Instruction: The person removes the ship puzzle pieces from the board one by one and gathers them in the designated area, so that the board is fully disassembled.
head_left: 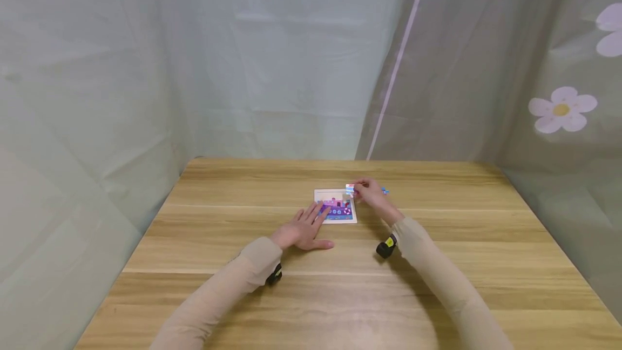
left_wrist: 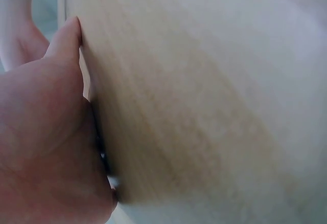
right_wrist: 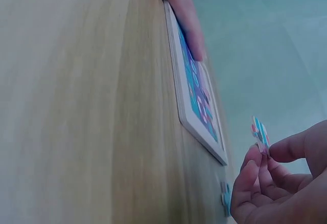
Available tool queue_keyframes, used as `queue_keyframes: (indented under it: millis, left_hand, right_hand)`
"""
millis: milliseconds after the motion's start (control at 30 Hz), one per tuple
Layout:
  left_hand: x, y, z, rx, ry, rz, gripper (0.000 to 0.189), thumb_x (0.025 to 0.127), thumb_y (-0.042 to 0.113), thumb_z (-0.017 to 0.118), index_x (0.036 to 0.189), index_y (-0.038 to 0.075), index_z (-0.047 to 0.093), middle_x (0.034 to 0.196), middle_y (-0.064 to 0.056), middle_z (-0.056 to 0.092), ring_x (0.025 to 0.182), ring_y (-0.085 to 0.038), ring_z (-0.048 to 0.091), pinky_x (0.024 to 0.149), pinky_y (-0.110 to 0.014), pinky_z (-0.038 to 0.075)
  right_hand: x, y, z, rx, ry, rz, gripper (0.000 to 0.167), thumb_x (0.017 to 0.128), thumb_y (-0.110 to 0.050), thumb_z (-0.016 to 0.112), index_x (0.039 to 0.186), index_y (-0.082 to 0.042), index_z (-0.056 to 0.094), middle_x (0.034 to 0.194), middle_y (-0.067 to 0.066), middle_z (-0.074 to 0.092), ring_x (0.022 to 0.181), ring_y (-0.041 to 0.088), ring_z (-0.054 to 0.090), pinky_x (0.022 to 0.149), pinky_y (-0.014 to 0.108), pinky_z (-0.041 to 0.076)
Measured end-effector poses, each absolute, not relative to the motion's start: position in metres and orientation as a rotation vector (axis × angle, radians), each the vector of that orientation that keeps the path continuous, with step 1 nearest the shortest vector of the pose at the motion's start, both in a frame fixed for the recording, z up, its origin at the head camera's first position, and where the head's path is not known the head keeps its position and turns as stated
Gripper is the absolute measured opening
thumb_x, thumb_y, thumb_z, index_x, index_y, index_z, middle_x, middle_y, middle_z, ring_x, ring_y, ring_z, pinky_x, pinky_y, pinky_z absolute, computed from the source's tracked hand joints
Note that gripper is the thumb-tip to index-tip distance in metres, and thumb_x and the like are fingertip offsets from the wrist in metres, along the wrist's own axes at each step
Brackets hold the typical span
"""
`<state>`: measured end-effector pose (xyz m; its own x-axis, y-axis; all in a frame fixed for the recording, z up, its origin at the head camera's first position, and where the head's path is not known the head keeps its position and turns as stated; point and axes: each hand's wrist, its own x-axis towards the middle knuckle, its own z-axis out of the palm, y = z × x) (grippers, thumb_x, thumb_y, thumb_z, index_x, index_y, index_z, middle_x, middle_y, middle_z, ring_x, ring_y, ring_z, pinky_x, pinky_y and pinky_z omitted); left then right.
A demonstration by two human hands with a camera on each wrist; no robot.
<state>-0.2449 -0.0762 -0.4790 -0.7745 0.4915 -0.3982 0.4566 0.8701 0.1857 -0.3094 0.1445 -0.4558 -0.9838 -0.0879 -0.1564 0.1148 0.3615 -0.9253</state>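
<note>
A small jigsaw puzzle tray (head_left: 334, 192) with a white border lies on the table, its lower part showing a pink and purple ship over blue. My left hand (head_left: 305, 229) rests on the tray's left side with straight, spread fingers, the thumb on the table below it. Above the tray's upper right corner, my right hand (head_left: 371, 193) pinches a puzzle piece (right_wrist: 260, 134) between thumb and fingers. That piece is blue, white and red, lifted off the table. The left wrist view shows mostly the palm (left_wrist: 46, 132) and thumb; the fingertips are hidden there.
Beyond my right hand, blue puzzle pieces (head_left: 384, 190) lie on the table, partly hidden; how many I cannot tell. The wooden table (head_left: 330, 307) ends at a pale curtain (head_left: 291, 69) behind. Curtains also hang at both sides, the right one with flowers (head_left: 562, 109).
</note>
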Motion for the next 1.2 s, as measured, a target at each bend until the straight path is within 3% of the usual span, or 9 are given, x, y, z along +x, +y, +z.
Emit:
queue_keyframes:
  millis: [367,600,800,1200]
  left_hand:
    - [-0.243,-0.077,-0.479,0.697,2.613,0.115,0.101,0.088,0.074,0.039,0.155,0.019,-0.013,0.162,-0.005,-0.022,0.150,-0.023,-0.017,0.123,-0.048,-0.001]
    - [-0.242,-0.077,-0.478,0.694,2.619,0.107,0.101,0.088,0.075,0.039,0.155,0.020,-0.013,0.162,-0.004,-0.021,0.150,-0.023,-0.016,0.123,-0.048,0.000]
    - [-0.241,-0.077,-0.477,0.685,2.615,0.114,0.100,0.089,0.073,0.041,0.155,0.019,-0.012,0.162,-0.004,-0.019,0.150,-0.022,-0.016,0.123,-0.047,-0.001]
    - [-0.240,-0.076,-0.477,0.696,2.620,0.122,0.100,0.089,0.073,0.040,0.155,0.019,-0.013,0.162,-0.005,-0.020,0.150,-0.024,-0.015,0.123,-0.048,-0.001]
  right_hand:
    - [-0.309,0.168,-0.450,0.017,2.477,-1.670,0.031,0.100,-0.012,0.048,0.122,0.008,0.058,0.091,0.007,0.061,0.072,0.010,0.055,0.065,0.024,0.053]
    - [-0.309,0.180,-0.448,0.057,2.509,-1.667,0.033,0.100,-0.015,0.050,0.123,0.008,0.058,0.092,0.007,0.061,0.075,0.011,0.056,0.068,0.025,0.054]
    - [-0.309,0.189,-0.448,0.081,2.522,-1.674,0.033,0.099,-0.014,0.051,0.123,0.008,0.059,0.089,0.005,0.063,0.075,0.013,0.059,0.064,0.022,0.053]
    - [-0.308,0.208,-0.449,0.114,2.533,-1.675,0.034,0.099,-0.013,0.050,0.123,0.010,0.058,0.086,0.004,0.065,0.067,0.005,0.059,0.062,0.022,0.054]
